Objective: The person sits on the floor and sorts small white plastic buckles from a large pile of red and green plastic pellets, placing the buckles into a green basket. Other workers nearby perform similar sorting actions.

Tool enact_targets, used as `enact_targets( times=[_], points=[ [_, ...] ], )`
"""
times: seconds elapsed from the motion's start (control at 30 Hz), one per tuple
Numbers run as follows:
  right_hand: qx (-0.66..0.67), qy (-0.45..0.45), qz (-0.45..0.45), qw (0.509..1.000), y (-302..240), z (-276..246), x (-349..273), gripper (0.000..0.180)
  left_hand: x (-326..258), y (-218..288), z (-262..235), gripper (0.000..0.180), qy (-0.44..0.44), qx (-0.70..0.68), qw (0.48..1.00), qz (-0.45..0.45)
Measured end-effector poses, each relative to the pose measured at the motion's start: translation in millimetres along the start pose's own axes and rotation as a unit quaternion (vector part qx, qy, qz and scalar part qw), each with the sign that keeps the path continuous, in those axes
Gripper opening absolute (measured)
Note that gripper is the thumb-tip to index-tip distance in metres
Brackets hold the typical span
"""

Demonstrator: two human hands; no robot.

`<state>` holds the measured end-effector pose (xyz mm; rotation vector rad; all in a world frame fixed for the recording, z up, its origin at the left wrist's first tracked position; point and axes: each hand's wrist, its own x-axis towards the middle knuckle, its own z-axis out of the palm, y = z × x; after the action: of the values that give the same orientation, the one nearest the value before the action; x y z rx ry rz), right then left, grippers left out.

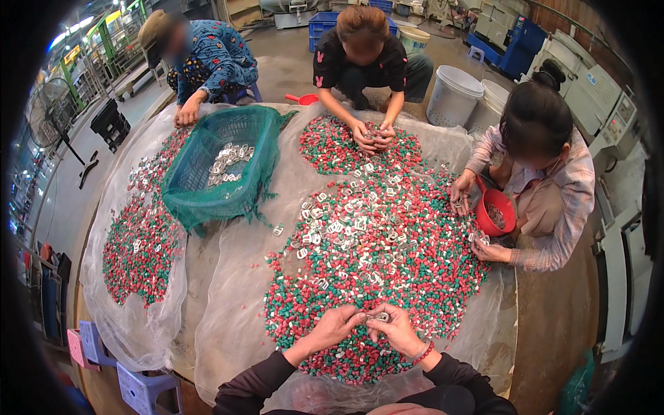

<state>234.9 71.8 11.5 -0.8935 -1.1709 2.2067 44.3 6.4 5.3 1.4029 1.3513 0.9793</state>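
Note:
Low over a wide heap of small red, green and white pellets [429,277], my two hands meet at the near side. My right hand [401,333], with a red bead bracelet at the wrist, pinches a small metal buckle [380,317]. The fingers of my left hand [332,326] are closed at the buckle's left side; their tips are partly hidden. More silvery buckles [335,227] lie scattered over the middle of the heap. A green mesh-covered basket [178,197] at the left holds several of the same pieces.
Three people crouch around the sheet [232,290], their hands in the pellets. At right, one has a red scoop [508,216]. A second pellet pile [142,259] lies left of the basket. White buckets [453,97] stand behind; plastic stools [142,387] are at lower left.

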Motion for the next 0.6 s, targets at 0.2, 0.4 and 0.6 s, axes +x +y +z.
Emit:
enact_targets(
  times=[0.2,0.4,0.6],
  points=[
    [0.042,0.029,0.028,0.998,7.0,2.7,3.4,0.01,1.0,0.4,0.9,0.024,-0.005,0.043,0.998,-0.046],
    [0.06,0.044,0.005,0.997,6.1,3.9,2.5,0.01,6.4,1.6,0.2,0.023,-0.012,-0.007,0.999,-0.038],
    [0.049,-0.002,0.06,0.997,-0.5,6.0,-0.1,0.01,-3.4,3.1,-2.0,0.027,-0.002,0.096,0.995,-0.005]
  ],
)
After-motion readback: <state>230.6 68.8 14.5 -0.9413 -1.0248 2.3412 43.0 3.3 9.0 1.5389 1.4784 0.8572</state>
